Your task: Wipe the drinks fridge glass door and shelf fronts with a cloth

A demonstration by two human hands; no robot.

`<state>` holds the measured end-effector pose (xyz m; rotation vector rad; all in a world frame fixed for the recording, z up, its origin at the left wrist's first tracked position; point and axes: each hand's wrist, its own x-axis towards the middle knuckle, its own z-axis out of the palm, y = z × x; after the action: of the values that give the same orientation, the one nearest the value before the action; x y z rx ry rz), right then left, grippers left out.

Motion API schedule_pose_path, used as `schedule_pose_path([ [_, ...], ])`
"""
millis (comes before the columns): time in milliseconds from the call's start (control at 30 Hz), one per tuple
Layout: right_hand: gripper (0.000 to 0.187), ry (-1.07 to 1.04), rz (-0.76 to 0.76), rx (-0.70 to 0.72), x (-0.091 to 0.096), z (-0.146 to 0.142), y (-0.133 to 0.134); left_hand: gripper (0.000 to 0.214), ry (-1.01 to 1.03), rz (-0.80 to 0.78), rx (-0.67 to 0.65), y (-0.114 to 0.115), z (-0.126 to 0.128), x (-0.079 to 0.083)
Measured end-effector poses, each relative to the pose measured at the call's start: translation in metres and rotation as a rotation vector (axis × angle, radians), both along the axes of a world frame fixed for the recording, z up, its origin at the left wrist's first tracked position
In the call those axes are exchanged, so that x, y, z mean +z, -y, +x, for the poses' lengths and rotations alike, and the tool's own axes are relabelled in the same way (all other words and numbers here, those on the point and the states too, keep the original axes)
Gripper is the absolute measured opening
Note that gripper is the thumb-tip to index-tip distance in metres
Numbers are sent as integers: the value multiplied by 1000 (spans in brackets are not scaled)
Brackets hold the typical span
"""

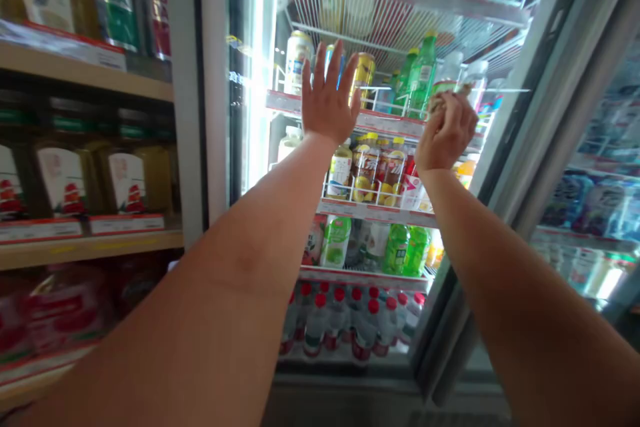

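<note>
Apparently, most of the risk is carried by the right side. A crumpled pale cloth [437, 104] is gripped in the right hand [449, 130], which is raised before the upper part of the lit cooler [350, 215], and in the view the green bottle [424, 77] is seen just beside it. The left hand [327, 107] is held up bare, with the fingers spread wide, and the gold can [364, 77] is partly covered by it. Whether a glass pane lies between hands and shelves cannot be told, nor can contact. If none does, the bottle could be tipped by a sideways sweep of the cloth, and the can could be nudged by the spread fingers. If glass is there, smudges could be left by the bare palm, and streaks by the bunched cloth, if it were pressed unevenly. With a loosened grip, the cloth could be dropped.
</note>
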<state>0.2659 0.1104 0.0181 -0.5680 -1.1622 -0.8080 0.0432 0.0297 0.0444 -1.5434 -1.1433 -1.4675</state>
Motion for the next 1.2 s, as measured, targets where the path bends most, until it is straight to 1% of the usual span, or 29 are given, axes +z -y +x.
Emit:
schedule_pose_path([
  [100, 42, -7, 2, -24, -3, -2, 6, 68, -11, 34, -34, -1, -1, -1],
  [167, 43, 105, -8, -55, -8, -5, 14, 67, -18, 50, -46, -2, -1, -1],
  [233, 44, 259, -16, -69, -12, -8, 20, 68, -27, 48, -15, -3, -2, -1],
  [300, 45, 313, -8, -66, -14, -9, 22, 68, -39, 46, 31, -4, -2, -1],
  [333, 44, 284, 0, -60, -13, -9, 21, 68, -46, 47, 47, -4, -2, -2],
  [467, 42, 28, 80, 3, -9, -4, 8, 66, -66, 83, 99, -5, -3, -2],
  [567, 42, -14, 100, 16, -7, -2, 3, 67, -59, 61, 76, -6, -4, -2],
  [667, 43, 50, 63, -31, -10, -4, 11, 68, -58, 48, 54, -5, -5, -2],
  [800, 43, 279, -20, -131, -17, -11, 28, 66, -67, 58, 102, -4, -3, -3],
  [867, 44, 310, -51, -136, -18, -13, 32, 66, -52, 52, 102, -3, -2, -3],
  [967, 44, 220, -62, -85, -16, -13, 28, 66, -38, 27, 85, -1, -2, -3],
  [1067, 43, 80, -56, -41, -11, -9, 18, 68, -51, -1, 115, 0, -2, -3],
  [1133, 43, 7, -49, -28, -9, -8, 13, 67, -56, 14, 112, -1, -2, -3],
  [1200, 43, -35, -51, -25, -8, -7, 12, 65, -53, 51, 72, -3, -3, -4],
])
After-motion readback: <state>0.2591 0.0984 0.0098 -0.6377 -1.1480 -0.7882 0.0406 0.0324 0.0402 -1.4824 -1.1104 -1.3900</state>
